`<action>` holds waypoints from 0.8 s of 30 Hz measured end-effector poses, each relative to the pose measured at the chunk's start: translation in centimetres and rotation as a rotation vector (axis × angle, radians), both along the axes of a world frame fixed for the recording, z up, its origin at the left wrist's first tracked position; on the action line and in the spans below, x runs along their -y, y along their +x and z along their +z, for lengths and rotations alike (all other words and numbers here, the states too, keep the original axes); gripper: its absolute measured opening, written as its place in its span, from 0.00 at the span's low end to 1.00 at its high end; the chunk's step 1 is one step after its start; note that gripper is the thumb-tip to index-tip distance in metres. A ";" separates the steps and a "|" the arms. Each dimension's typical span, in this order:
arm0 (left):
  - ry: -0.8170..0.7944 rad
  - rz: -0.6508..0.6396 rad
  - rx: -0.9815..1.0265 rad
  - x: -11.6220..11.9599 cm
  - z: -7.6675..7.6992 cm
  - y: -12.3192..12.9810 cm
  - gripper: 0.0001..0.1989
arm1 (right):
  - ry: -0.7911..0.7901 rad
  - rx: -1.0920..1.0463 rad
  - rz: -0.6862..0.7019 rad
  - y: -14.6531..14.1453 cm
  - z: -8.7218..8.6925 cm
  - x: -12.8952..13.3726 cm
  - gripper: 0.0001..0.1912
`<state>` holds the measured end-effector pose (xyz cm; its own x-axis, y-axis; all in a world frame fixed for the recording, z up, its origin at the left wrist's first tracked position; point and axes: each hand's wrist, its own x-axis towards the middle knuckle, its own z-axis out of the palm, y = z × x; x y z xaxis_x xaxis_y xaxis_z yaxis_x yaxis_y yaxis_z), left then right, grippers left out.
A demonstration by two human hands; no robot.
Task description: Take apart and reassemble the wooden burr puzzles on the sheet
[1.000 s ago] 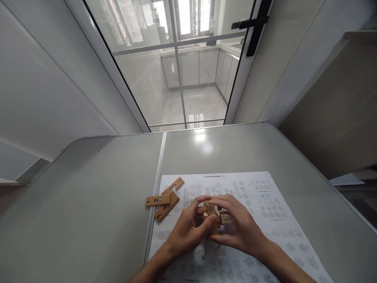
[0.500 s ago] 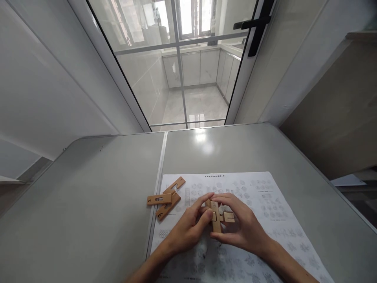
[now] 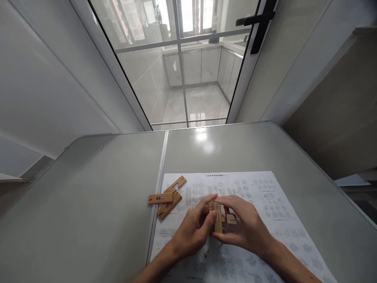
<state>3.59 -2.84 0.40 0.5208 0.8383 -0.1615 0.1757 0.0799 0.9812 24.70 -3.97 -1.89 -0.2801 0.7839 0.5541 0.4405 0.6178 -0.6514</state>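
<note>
Between my two hands is a wooden interlocking puzzle (image 3: 218,223), its pieces crossing one another above a printed sheet. My left hand (image 3: 196,227) is closed on its left side, with the thumb pressed on the front piece. Fingers and thumb of my right hand (image 3: 246,220) grip the top and bottom ends of the upright piece. A slotted end piece (image 3: 231,219) sticks out to the right, under my right palm. Left of my hands lie three flat slotted wooden pieces, overlapping: one marked 1 (image 3: 180,182), one marked 2 (image 3: 156,199), one marked 3 (image 3: 165,212).
The large white sheet (image 3: 282,232) with rows of small printed diagrams lies under my hands on a grey-green table (image 3: 123,177). A metal seam (image 3: 161,157) runs along the table. Beyond its far edge stands a glass door (image 3: 203,98) with a black handle (image 3: 256,19).
My hands and the puzzle have shifted slightly in the view, and the puzzle is turned a little. The view itself has moved slightly. The three loose pieces stay put on the table.
</note>
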 end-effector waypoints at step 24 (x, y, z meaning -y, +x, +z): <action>-0.233 0.280 0.235 -2.2 0.8 -0.4 0.27 | -0.116 0.186 0.014 0.6 -0.9 -1.1 0.11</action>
